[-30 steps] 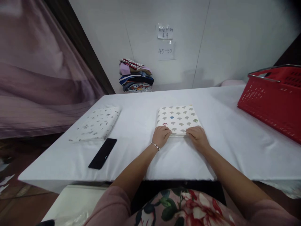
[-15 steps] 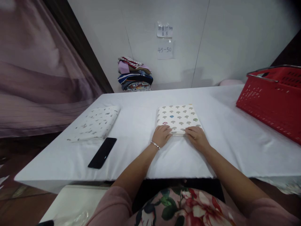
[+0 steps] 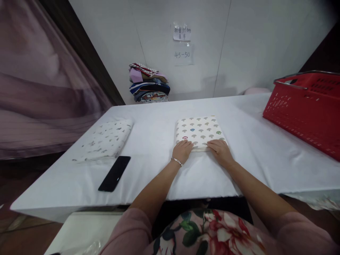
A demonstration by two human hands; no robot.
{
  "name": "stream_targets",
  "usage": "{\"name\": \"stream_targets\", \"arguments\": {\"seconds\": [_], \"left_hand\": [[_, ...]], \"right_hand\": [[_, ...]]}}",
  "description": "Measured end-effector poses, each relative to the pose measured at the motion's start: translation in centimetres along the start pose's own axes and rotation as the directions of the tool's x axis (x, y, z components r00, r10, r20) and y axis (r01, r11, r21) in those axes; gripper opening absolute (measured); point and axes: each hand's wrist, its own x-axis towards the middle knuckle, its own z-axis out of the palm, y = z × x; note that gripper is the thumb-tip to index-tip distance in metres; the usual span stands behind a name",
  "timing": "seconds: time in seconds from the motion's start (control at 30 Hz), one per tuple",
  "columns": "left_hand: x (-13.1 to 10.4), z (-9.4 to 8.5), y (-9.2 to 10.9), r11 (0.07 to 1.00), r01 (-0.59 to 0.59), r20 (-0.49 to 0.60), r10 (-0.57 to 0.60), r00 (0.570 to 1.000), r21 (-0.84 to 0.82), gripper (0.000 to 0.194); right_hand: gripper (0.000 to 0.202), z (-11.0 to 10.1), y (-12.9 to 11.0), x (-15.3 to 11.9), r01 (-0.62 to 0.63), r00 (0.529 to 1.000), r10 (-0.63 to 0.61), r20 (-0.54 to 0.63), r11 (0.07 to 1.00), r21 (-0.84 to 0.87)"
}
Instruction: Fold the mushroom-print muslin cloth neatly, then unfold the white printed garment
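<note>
Just right of the frame's centre, a folded cream-white fabric square printed with grey and a few coloured mushrooms (image 3: 199,128) lay flat on a table covered in smooth white cloth (image 3: 151,148). The bare left hand (image 3: 183,150) rested on its near left corner and the bare right hand (image 3: 221,151) on its near right; the paired placing probably kept the near edge straight and the layers level. Fingers lay over the top, but whether the thumbs pinched beneath could not be told. The square's far edge was untouched.

White tablecloth stretched beyond that edge and out to both sides, leaving sideways room as far as a flat black phone (image 3: 114,173) and a folded white printed cloth (image 3: 107,139) at left, and a red perforated plastic basket (image 3: 305,111) at right. The table's near edge ran beneath both forearms.
</note>
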Motion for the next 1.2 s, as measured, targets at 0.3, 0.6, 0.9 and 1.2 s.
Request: {"name": "stream_targets", "arguments": {"seconds": [0.3,0.6,0.9,1.2], "left_hand": [[0.1,-0.3,0.4,1.000,0.008,0.019,-0.008,1.000,-0.017,0.021],[1.1,-1.7,2.5,0.999,0.049,0.026,-0.049,0.998,0.010,0.036],[0.9,0.8,3.5,0.994,-0.056,0.161,0.040,0.986,0.097,0.049],[0.7,0.3,3.6,0.994,-0.056,0.154,0.041,0.987,0.092,0.049]], "right_hand": [[0.025,0.1,0.0,-0.1,0.009,1.000,-0.009,0.007,1.000,-0.005],[0.024,0.1,-0.2,0.0,0.019,1.000,-0.019,0.014,1.000,0.002],[0.032,0.1,-0.1,0.6,-0.060,0.998,0.060,0.002,0.992,0.109],[0.042,1.1,2.5,6.3,-0.189,0.955,0.223,0.195,0.966,-0.178]]}}
